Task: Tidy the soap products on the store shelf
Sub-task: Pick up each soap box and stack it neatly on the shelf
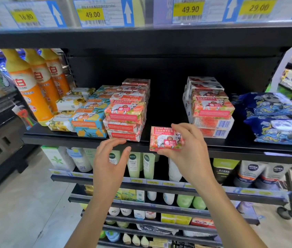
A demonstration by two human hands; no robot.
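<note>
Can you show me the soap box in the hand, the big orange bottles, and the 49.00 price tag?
Goat Soap box (pixel 163 138): head view, middle of its front.
Orange bottles (pixel 34 104): head view, body of the nearest bottle.
49.00 price tag (pixel 93 14): head view, its yellow patch.

Both bare forearms reach up and forward from the lower edge of view, angled slightly toward each other. The left hand (pixel 109 158) is raised with fingers loosely curved and thumb spread apart from them, holding nothing. The right hand (pixel 190 151), just beside it, grips a box (pixel 164 138), fingers curled over its top right corner and thumb beneath.
</note>
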